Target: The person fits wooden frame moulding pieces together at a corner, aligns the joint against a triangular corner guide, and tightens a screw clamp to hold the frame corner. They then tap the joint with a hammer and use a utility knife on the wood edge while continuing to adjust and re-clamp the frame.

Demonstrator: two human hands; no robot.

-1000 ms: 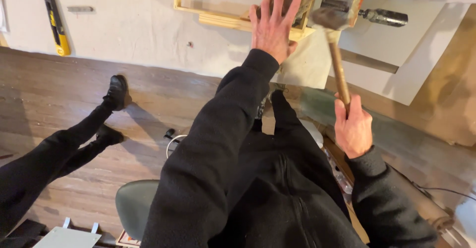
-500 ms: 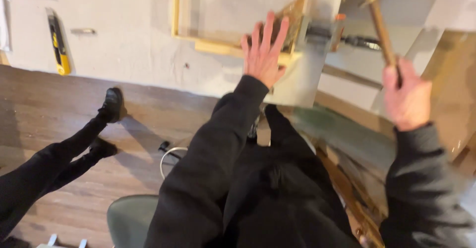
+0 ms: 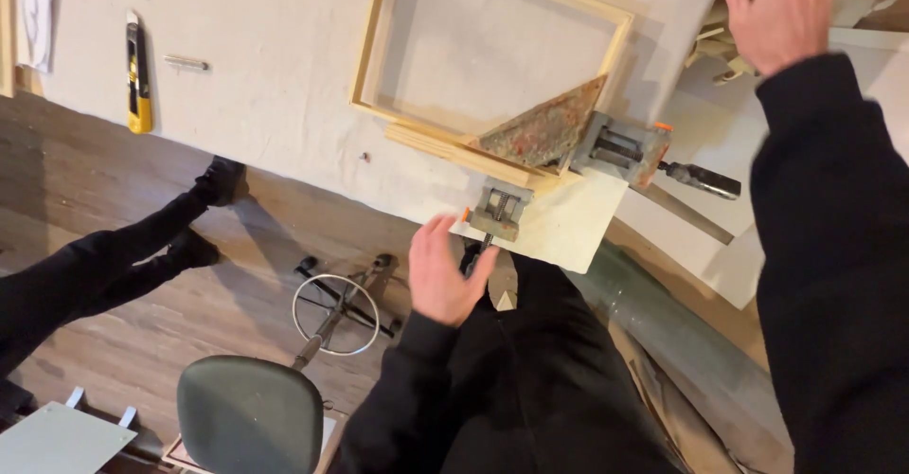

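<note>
Your left hand (image 3: 443,273) hangs open by the corner clamp (image 3: 497,211), right hand (image 3: 781,10) open and empty; grip the clamp's handle squarely.

Pale bare-wood frame (image 3: 492,67), grey metal corner clamp (image 3: 620,147), seemingly matt cloth tabletop (image 3: 275,86)

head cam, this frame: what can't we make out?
- Right hand: fingertips cut off by the top edge, motion-blurred; anything it holds is not visible.
- Left hand: hides the corner clamp handle; contact unclear.
- Wooden frame: clamped corner hidden under the rusty triangular plate.
- Small metal piece: too small to identify.
</note>
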